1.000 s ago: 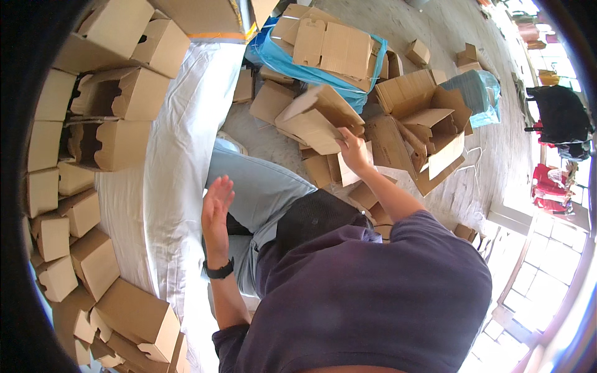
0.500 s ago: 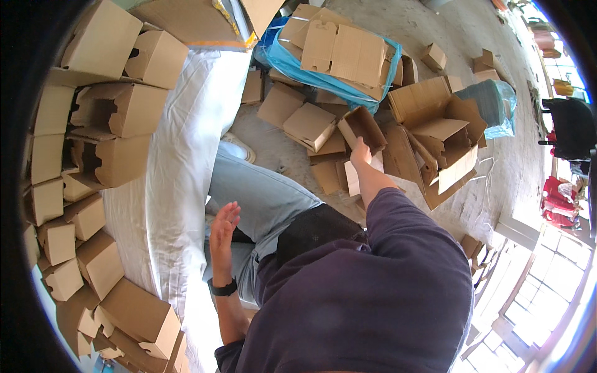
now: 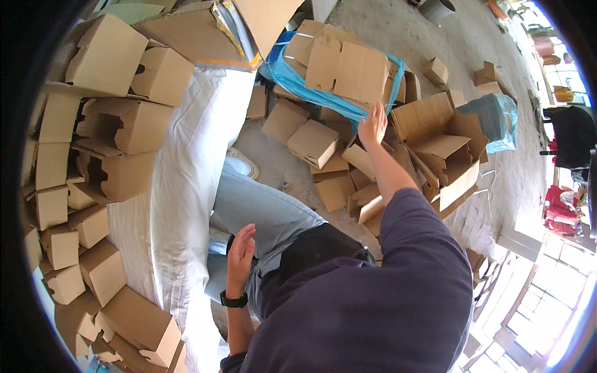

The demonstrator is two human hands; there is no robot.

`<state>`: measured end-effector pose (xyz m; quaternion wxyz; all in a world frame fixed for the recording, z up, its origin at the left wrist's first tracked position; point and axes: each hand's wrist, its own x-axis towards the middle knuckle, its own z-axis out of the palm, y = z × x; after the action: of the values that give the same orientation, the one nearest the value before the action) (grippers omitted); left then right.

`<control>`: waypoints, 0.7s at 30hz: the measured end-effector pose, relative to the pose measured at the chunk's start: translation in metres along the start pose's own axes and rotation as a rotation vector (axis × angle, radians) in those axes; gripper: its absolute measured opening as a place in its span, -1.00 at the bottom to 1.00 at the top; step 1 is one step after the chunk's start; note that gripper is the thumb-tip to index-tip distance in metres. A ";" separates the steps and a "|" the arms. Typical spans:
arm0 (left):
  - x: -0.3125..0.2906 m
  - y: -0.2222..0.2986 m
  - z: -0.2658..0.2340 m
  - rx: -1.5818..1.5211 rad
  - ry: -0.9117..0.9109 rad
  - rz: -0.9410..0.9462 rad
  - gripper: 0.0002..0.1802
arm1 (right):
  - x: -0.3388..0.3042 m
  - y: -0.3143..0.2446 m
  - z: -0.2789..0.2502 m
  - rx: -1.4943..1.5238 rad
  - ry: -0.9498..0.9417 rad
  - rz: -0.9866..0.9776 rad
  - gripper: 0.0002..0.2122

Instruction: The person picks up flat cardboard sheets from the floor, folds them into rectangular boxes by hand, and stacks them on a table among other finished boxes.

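Note:
My right hand [image 3: 373, 126] is stretched forward with straight fingers, holding nothing that I can see. Its fingertips reach the near edge of a stack of flattened brown cardboard boxes [image 3: 354, 68] wrapped in blue plastic [image 3: 329, 93]; whether they touch it, I cannot tell. Just under that hand lies an open small cardboard box [image 3: 360, 159] on a pile of others. A closed-looking carton [image 3: 313, 144] sits left of it. My left hand [image 3: 241, 255], with a black band at the wrist, is raised empty over my lap, fingers apart.
On my left, a table under a white cloth [image 3: 180, 186] bears several rows of folded boxes [image 3: 130, 171]. A large open carton [image 3: 435, 149] stands right of the pile. Beyond it is a blue-wrapped bundle [image 3: 497, 121]. A grey bin [image 3: 437, 10] stands on the far floor.
My right hand has let go of the small open box, which now lies on the pile, and has moved forward to the flattened stack. My left hand has shifted slightly right and nearer to me.

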<state>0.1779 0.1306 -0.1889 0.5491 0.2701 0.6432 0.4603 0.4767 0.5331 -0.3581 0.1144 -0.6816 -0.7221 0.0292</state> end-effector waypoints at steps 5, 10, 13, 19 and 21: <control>-0.006 0.004 0.002 0.041 0.042 -0.034 -0.59 | 0.070 -0.058 -0.027 -0.141 -0.258 -0.164 -0.15; -0.010 0.000 -0.004 0.074 0.073 -0.035 -0.60 | 0.083 -0.075 -0.023 -0.224 -0.425 -0.056 -0.08; -0.011 -0.002 -0.005 0.064 0.074 -0.041 -0.60 | 0.080 -0.037 0.037 -0.324 -0.209 -0.141 -0.12; -0.013 -0.001 -0.004 0.076 0.055 -0.038 -0.59 | 0.063 -0.027 0.031 -0.210 -0.236 -0.224 -0.22; -0.011 -0.003 -0.004 0.049 0.065 -0.024 -0.59 | 0.060 -0.035 0.005 -0.212 -0.319 -0.243 -0.24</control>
<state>0.1778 0.1184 -0.1866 0.5267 0.2605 0.6749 0.4463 0.4391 0.5911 -0.3483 -0.0709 -0.5847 -0.8068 0.0464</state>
